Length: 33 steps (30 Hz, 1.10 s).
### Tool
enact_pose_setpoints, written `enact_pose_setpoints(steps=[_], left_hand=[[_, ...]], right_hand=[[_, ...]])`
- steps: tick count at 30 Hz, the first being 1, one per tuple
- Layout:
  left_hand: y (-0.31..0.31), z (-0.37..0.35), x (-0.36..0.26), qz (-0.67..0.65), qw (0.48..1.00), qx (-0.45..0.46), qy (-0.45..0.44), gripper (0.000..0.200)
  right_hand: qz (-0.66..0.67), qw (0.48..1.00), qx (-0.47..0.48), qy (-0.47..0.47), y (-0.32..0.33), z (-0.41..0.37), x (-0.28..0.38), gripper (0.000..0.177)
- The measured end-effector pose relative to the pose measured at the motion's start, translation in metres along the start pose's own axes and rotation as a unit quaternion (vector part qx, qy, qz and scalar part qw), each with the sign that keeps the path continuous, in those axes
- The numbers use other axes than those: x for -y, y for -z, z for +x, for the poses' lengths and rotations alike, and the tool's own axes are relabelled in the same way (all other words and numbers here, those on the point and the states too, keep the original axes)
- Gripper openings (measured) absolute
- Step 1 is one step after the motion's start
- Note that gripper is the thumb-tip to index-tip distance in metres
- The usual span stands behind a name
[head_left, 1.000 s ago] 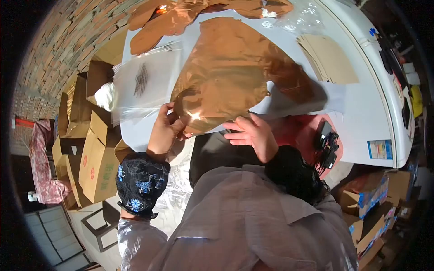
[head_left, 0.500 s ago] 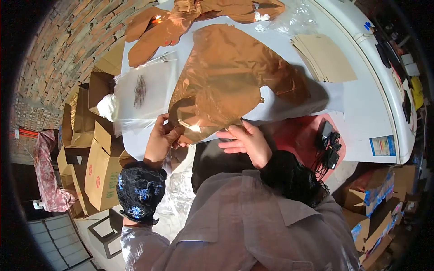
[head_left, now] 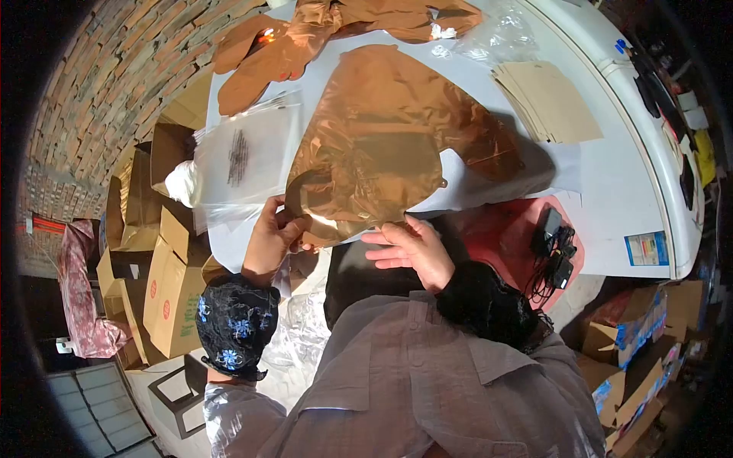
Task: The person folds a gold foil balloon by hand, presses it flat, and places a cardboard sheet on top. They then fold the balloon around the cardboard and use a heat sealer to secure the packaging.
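Observation:
A large shiny copper-coloured foil piece [head_left: 382, 145] lies over the near part of the white table [head_left: 611, 175]. My left hand [head_left: 273, 233] pinches its near left edge, by a curved loop of foil. My right hand [head_left: 408, 248] rests flat with fingers spread against the foil's near edge, at the table's edge. A stack of clear plastic bags [head_left: 244, 156] with dark print lies just left of the foil.
More copper foil pieces [head_left: 282, 46] lie at the table's far side. A stack of brown card sheets [head_left: 550, 99] sits to the right. Black cables [head_left: 553, 252] rest on a red surface. Cardboard boxes [head_left: 164, 290] stand on the left, a brick wall [head_left: 92, 84] behind.
The foil's near flap has settled flatter on the table. My right hand slid slightly down and left along the edge; my left hand keeps its grip.

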<state>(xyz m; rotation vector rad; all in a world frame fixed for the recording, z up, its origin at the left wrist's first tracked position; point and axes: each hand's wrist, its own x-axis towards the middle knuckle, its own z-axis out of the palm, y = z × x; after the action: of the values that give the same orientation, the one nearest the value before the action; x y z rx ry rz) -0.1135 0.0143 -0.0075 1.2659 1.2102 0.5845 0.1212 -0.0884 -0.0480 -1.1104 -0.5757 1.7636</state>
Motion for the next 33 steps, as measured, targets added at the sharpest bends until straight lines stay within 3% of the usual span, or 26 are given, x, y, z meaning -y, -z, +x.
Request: enact_pose_setpoints(steps=[10, 22, 33], left_hand=[[0.007, 0.002, 0.008, 0.027, 0.999, 0.013, -0.013, 0.033], [0.004, 0.001, 0.009, -0.03, 1.0, 0.005, -0.004, 0.035], [0.006, 0.006, 0.014, 0.015, 1.0, -0.004, -0.028, 0.032]], right_hand=[[-0.015, 0.999, -0.035, 0.011, 0.003, 0.005, -0.003, 0.041], [-0.01, 0.999, -0.039, 0.002, 0.004, 0.007, -0.005, 0.038], [-0.008, 0.999, -0.033, -0.007, 0.005, 0.008, -0.005, 0.042]])
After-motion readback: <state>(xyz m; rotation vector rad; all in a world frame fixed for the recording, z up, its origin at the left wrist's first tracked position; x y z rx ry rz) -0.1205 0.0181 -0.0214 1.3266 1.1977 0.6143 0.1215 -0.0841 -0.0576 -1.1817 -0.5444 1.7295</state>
